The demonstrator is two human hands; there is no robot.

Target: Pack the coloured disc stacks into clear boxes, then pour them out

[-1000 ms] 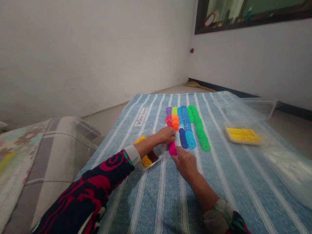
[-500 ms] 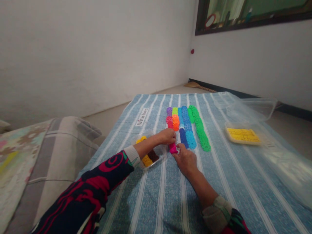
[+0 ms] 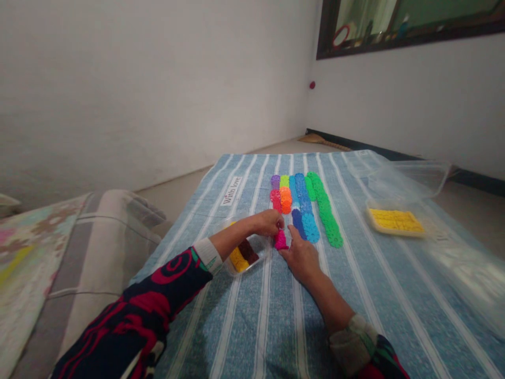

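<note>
A short row of pink notched plastic discs (image 3: 281, 241) lies on the striped cloth between my two hands. My left hand (image 3: 268, 222) has its fingers closed at the far end of the pink row. Thumb and index finger of my right hand (image 3: 302, 258) are apart, the thumb by the row's near end. Beyond them, overlapping discs form rows: purple (image 3: 275, 182), red (image 3: 275, 200), orange (image 3: 285, 200), dark blue (image 3: 299, 223), light blue (image 3: 310, 227) and green (image 3: 325, 210). Under my left forearm, a clear plastic box (image 3: 240, 273) holds yellow and brown discs, partly hidden.
The blue striped cloth (image 3: 236, 326) covers the table. At the right stand a tub of yellow pieces (image 3: 396, 221), a clear plastic container (image 3: 426, 176) and a clear plastic bag (image 3: 469, 273). A "With love" label (image 3: 232, 190) is at the far left.
My right index finger has lifted away from the pink discs, widening its gap from the thumb. My left hand stays at the far end of the row. The view has shifted slightly.
</note>
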